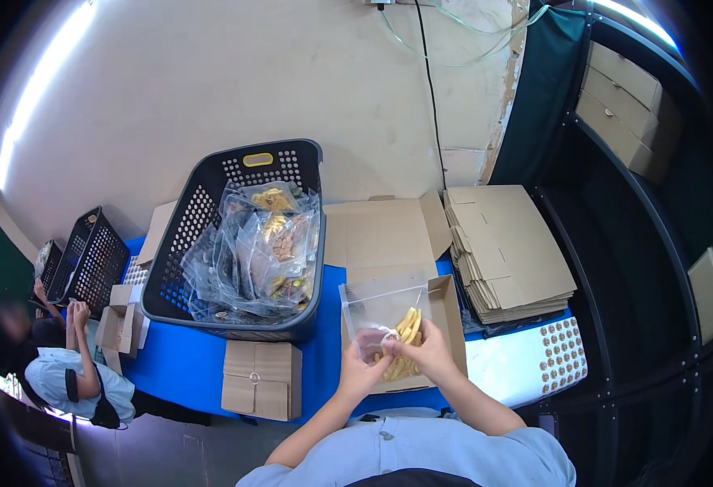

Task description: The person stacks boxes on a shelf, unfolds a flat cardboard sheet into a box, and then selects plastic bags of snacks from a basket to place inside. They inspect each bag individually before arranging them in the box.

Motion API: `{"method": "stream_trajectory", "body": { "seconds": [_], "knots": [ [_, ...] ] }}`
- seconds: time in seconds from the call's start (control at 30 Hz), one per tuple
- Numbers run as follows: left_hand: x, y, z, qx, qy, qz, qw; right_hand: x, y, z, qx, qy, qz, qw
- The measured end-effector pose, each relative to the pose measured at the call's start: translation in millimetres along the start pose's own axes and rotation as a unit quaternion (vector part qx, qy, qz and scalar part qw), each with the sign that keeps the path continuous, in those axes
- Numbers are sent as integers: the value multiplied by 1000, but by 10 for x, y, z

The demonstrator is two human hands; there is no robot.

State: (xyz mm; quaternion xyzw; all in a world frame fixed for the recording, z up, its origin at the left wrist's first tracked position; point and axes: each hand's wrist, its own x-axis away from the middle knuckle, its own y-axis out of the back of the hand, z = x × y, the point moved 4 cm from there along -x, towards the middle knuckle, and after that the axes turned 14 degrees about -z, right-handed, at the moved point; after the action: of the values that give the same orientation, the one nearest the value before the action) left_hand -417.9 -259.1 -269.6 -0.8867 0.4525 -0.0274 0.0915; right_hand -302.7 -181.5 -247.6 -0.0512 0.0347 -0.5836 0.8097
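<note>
A clear plastic zip bag (381,302) with yellow finger-shaped pieces (407,326) in its lower part is held upright before me. My left hand (364,367) grips its lower left side, thumb across the front. On the lower right, my right hand (424,355) is closed on the same bag, its thumb meeting the left one near a small round sticker (390,335). Behind and below the bag lies an open cardboard box (451,321), its lid (385,231) folded back toward the wall. The bag and my hands hide much of the box's inside.
Left of the box stands a black basket (314,243) full of filled clear bags (247,252). A closed carton (259,381) sits in front. Flattened cartons (510,243) and a sticker sheet (506,365) lie right. Another person (68,377) works at the far left.
</note>
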Motion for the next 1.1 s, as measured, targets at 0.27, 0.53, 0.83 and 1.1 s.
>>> {"method": "stream_trajectory", "body": {
  "seconds": [0.27, 0.53, 0.83, 1.1],
  "knots": [
    [-53, 27, 76, 16, 0, -16, 1000, -116, 33, -137, -58, -74, -9, 996],
    [-146, 159, 215, 111, 55, -72, 990, -112, 5, -207, -63, -54, 45, 995],
    [116, 48, 143, -71, 36, 118, 990, -159, 255, -192, -118, -92, -62, 987],
    [-133, 268, 296, 14, 39, 31, 999, -11, 235, -332, 15, -43, 104, 994]
  ]
}}
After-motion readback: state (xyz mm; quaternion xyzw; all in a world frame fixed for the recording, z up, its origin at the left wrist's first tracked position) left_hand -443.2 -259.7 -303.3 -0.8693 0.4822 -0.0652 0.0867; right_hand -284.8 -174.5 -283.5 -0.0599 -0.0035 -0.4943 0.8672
